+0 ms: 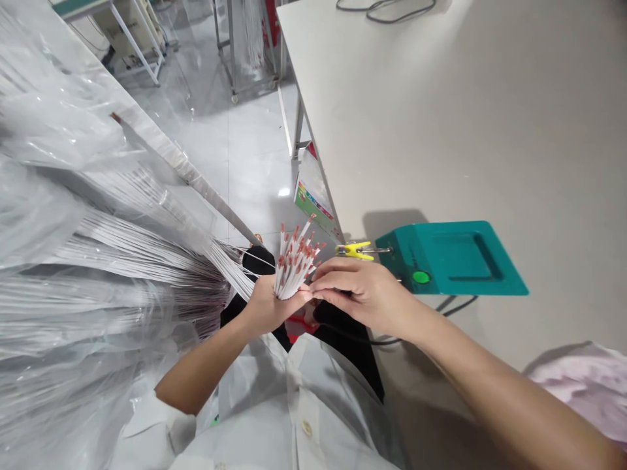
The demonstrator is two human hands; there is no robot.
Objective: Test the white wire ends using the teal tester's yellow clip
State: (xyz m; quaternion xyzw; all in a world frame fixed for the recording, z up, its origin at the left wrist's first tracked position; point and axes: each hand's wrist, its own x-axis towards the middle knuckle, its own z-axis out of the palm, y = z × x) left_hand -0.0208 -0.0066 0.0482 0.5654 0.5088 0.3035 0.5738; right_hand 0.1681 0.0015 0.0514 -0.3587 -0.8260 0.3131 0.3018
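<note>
My left hand is closed around a bunch of thin white wires with red-brown tips, which fan upward from the fist. The wires trail left into a large mass of white wires under clear plastic sheeting. My right hand is beside it, fingers pressed together at the base of the bunch, pinching the wires where they leave my left fist. Both hands hover just off the table's left edge, in front of a teal machine.
The teal machine has a green button and a yellow clip on its left side, with a cable behind. It stands on a grey-white table. Pink cloth lies at right. Tiled floor and metal racks are beyond.
</note>
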